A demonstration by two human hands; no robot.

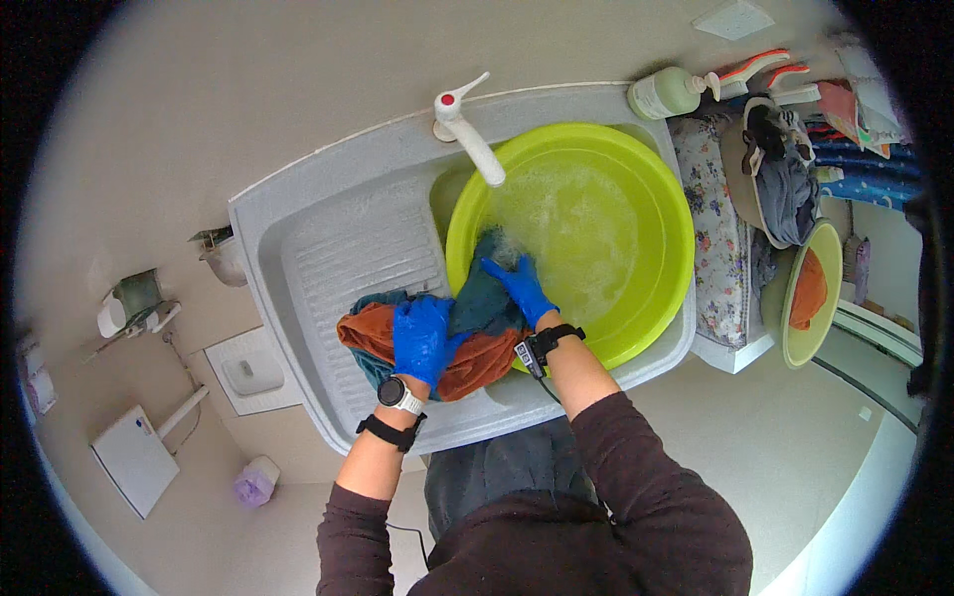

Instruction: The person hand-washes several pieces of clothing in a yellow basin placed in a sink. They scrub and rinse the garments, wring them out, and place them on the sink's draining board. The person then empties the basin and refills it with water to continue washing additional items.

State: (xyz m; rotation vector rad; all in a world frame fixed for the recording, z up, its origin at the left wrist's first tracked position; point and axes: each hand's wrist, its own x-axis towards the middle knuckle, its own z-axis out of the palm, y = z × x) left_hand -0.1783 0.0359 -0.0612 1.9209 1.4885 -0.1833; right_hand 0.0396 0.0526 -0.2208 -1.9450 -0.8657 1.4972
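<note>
My left hand [422,341], in a blue rubber glove, presses on a bunched orange-and-teal cloth [477,365] lying on the ribbed drainboard of the grey sink [350,238]. Its fingertips point away from me, and whether they grip the cloth is unclear. My right hand [524,290], also gloved in blue, has its fingers apart against the teal part, which hangs over the rim into a lime-green basin [674,223]. Soapy water [574,223] fills the basin's bottom. A white faucet [477,153] reaches over the basin's left rim, above the cloth's teal end.
A green pump bottle [663,93] stands at the sink's back right corner, near brushes [753,67]. Right of the sink are a floral-covered surface [719,261], a basket of dark clothes [786,186] and a yellow-green basin [827,298] with orange cloth. A squat toilet [250,371] lies at left.
</note>
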